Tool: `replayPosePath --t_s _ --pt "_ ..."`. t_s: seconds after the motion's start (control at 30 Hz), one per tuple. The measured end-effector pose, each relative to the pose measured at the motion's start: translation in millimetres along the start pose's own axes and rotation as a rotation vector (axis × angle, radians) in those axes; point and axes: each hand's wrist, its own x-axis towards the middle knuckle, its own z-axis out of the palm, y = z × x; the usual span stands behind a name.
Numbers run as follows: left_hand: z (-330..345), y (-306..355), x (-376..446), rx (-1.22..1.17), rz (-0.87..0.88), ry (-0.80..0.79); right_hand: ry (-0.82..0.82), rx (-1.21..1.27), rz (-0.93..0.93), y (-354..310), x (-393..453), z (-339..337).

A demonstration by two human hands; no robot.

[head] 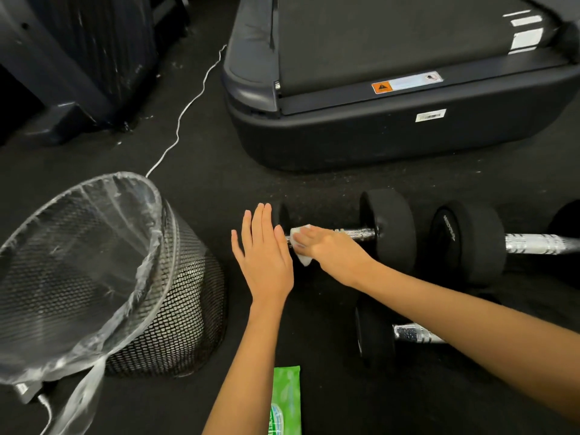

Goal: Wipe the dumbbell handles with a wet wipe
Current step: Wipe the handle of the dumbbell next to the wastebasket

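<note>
Right hand (329, 246) clamped round wet wipe (298, 243) on chrome handle (357, 233) of nearest dumbbell (387, 227), lying on floor. Left hand (263, 249) flat, fingers straight, steadying left end plate (282, 216) (mostly hidden). Risk: dumbbell rolling under push, wipe bunching, patches missed. Two more dumbbell handles nearby.

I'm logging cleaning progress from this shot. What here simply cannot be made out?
- Head view: left weight of the black dumbbell being wiped, mostly behind the flat left hand.
- Chrome handle under the white wet wipe and right hand.
- Green wipes packet: cut by bottom edge.
- Barcode label on the treadmill base: print too small.
</note>
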Motion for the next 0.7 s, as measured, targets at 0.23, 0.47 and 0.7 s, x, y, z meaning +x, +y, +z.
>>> replayPosePath --t_s 0.23,0.47,0.7 --pt "-0.1 1.9 -0.7 -0.028 -0.007 0.003 0.032 -0.119 -0.035 -5.3 -8.0 -4.2" --pt "-2.2 1.4 0.2 -0.066 0.019 -0.029 -0.041 -0.021 0.145 -11.5 -19.6 -21.6" --pt "-34.2 27.6 -24.2 -0.655 0.027 0.015 0.124 0.344 0.270 -2.2 -55.0 -36.4"
